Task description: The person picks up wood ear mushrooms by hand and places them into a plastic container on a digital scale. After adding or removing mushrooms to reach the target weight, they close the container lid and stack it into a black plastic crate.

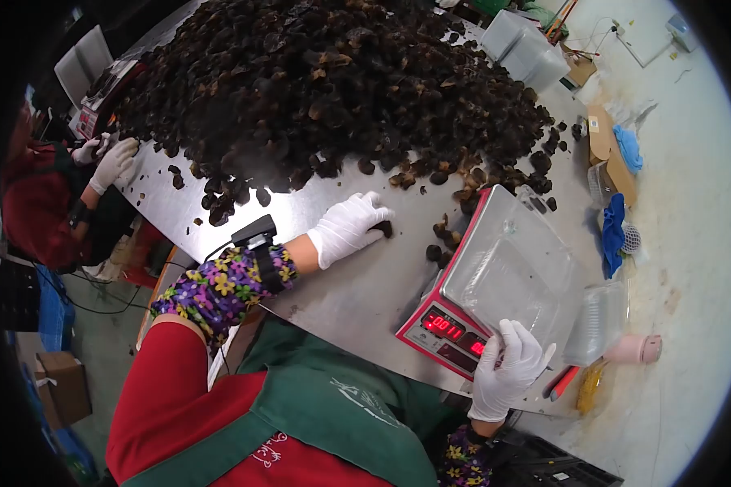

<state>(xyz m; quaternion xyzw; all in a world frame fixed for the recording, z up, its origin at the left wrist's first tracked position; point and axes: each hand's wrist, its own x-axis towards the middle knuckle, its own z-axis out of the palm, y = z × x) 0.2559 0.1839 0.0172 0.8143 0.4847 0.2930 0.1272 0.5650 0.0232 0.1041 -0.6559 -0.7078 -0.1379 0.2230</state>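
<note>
My left hand (349,230), in a white glove, is over the metal table with its fingers closed around a small dark dried piece (386,229). In front of it lies a big heap of dark brown, wrinkled pieces (300,89). My right hand (508,365), also gloved, rests at the near edge of a red scale (418,325), fingers apart, beside the lit display (443,326) and touching or close to the clear plastic tray (516,260) on top. Nothing shows in its grasp.
At the left, a co-worker's gloved hands (114,165) are near another scale (97,105). Stacked clear containers (597,325), a pink roll (633,349), a red-handled tool (564,381), a blue cloth (613,235) and a cardboard box (609,150) lie right. Loose pieces (434,253) lie beside my scale.
</note>
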